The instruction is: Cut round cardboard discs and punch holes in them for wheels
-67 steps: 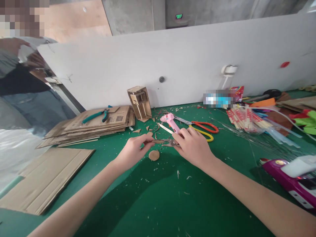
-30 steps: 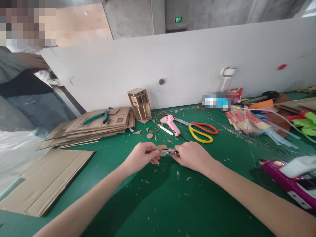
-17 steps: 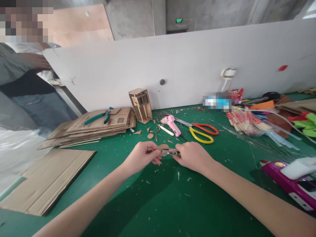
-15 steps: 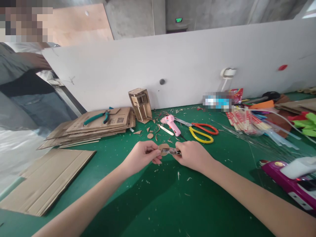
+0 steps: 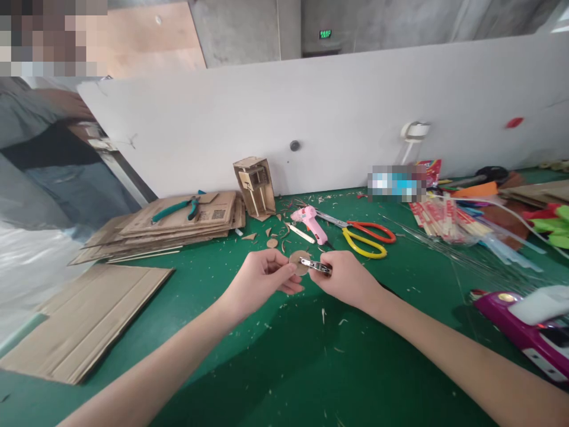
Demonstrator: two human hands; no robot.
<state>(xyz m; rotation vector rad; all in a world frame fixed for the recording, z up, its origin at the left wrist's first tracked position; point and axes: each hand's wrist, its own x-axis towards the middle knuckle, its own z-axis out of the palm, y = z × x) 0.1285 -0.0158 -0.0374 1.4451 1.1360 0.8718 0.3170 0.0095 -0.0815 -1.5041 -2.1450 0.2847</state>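
Between thumb and fingers, my left hand [image 5: 269, 274] pinches a small round cardboard disc [image 5: 297, 264] by its left edge. My right hand [image 5: 342, 273] is closed round a silver hand-held hole punch [image 5: 315, 265], its jaws lying over the middle of the disc. Both hands are just above the green table. Just beyond them lie another cardboard disc [image 5: 272, 243], a pink glue gun [image 5: 313, 225] and scissors [image 5: 364, 242] with one red and one yellow handle. The hole punch's handles are mostly hidden in my right hand.
A stack of cardboard [image 5: 178, 222] with teal pliers [image 5: 175, 210] on top is at the left, beside an open cardboard box [image 5: 256, 190]. Nearer lies a cardboard sheet [image 5: 84, 326]. At right are packaged sticks [image 5: 444, 219] and a purple device [image 5: 511, 323]. Another person [image 5: 66, 172] stands far left.
The hole punch and disc have tilted, so more of the disc's face shows and the jaws now point up and left over it. My hands have shifted slightly.
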